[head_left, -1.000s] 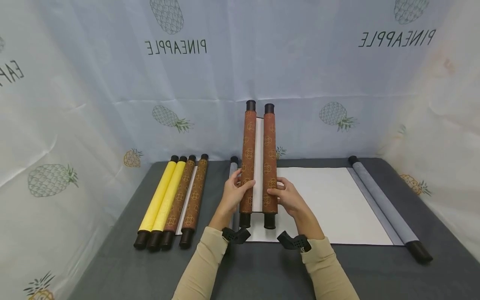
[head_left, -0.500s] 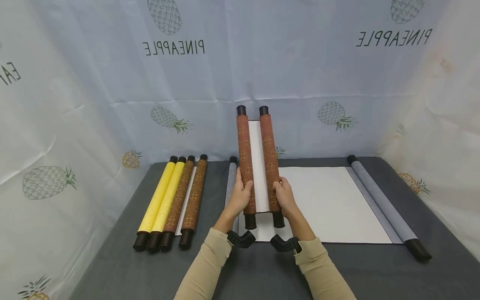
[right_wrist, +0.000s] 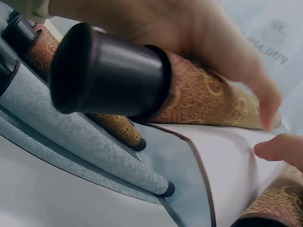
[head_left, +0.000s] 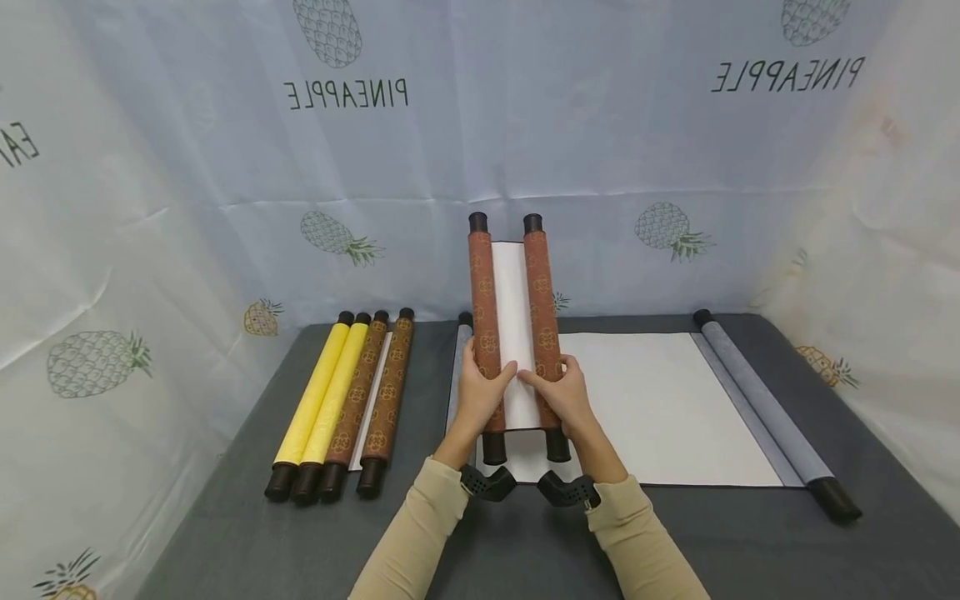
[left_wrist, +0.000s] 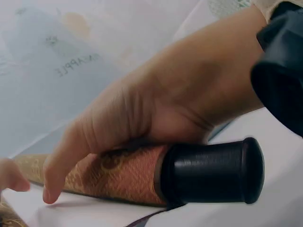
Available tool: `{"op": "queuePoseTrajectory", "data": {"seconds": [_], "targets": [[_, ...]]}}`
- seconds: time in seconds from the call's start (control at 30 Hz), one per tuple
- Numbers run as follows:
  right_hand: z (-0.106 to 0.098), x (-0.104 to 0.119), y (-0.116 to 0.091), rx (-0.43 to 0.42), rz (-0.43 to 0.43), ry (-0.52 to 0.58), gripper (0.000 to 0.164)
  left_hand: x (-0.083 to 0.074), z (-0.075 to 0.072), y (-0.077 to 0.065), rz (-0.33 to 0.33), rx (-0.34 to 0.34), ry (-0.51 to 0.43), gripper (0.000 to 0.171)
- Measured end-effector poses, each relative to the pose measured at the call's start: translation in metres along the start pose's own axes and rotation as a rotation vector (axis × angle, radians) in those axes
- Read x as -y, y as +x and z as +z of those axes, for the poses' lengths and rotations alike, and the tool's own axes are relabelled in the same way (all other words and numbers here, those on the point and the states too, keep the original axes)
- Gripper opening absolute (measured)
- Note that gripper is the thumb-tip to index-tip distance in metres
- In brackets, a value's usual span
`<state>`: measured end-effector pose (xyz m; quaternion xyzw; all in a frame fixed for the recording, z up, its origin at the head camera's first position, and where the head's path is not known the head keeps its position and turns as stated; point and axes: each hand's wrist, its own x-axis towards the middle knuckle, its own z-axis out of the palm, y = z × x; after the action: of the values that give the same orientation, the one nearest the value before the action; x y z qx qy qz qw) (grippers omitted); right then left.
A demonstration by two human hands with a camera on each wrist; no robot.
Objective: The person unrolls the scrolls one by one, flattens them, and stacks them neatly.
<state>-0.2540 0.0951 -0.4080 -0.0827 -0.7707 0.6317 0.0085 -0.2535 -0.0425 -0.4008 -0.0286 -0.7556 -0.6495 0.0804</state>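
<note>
Sleeves (head_left: 411,533) are lying nearest to us, and beyond them our left hand (head_left: 478,398) is gripping the left roll (head_left: 483,308) and our right hand (head_left: 569,400) the right roll (head_left: 542,308) of one scroll (head_left: 513,325). Our thumbs (head_left: 502,377) are pointing toward each other across the pale paper between the rolls, tips near but apart; most of our other fingers are hiding from the head view. We are holding the scroll above the table (head_left: 525,542), its lower knobs (head_left: 494,448) pointing toward us.

We are judging it fairly light, its rolls stiff, its paper soft and probably easy to crease. The patterned covering is looking textured, so we are expecting good grip there; the smooth black knobs are seeming more slippery. Holding both rolls low is looking sound, though it is probably leaving the far ends freer to splay.

Beneath and beyond, the grey scroll (head_left: 660,408) is lying spread on the table. Off to our left, the spare scroll (head_left: 390,392) and yellow rolls (head_left: 337,392) are lying side by side. Behind everything, the curtain (head_left: 465,150) is hanging.
</note>
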Motion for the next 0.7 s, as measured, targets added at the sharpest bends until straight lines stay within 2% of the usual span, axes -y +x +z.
{"op": "queuePoseTrajectory", "data": {"seconds": [0.1, 0.27, 0.4, 0.53, 0.7], "targets": [[-0.003, 0.000, 0.000, -0.001, -0.002, -0.012, 0.077, 0.003, 0.000, 0.001, 0.031, -0.018, 0.032, 0.089], [-0.007, 0.000, 0.000, -0.010, -0.001, -0.023, 0.068, 0.005, -0.003, 0.003, 0.026, -0.032, 0.067, 0.088], [-0.010, -0.001, 0.001, -0.029, -0.026, -0.033, 0.055, 0.003, -0.006, 0.002, 0.020, -0.038, 0.071, 0.082], [-0.013, -0.001, 0.003, -0.045, -0.078, -0.038, 0.045, 0.001, -0.010, 0.003, 0.041, -0.040, 0.080, 0.071], [-0.018, -0.001, 0.005, -0.051, -0.126, -0.054, 0.044, 0.001, -0.015, 0.006, 0.051, -0.002, 0.060, 0.060]]}}
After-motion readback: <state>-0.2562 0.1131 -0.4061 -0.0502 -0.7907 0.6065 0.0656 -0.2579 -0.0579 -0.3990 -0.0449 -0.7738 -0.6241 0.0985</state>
